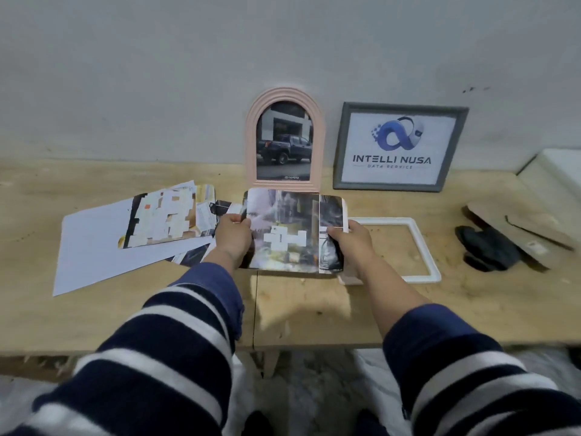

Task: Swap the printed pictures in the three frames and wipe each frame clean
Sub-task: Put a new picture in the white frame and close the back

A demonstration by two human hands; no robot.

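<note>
At centre frame, the left hand and right hand are pinching opposite edges of the printed picture above the bench. Uneven pulling is risking creasing or tearing it against the white frame.

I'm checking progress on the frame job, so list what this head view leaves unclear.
- Printed picture held in both hands: its subject is blurred and partly covered by white patches.
- Pink piece beneath it: mostly hidden by the print and the right hand.
- Loose prints left of the left hand: overlapping, contents unreadable.
- Dark cloth: too shapeless to identify.
</note>
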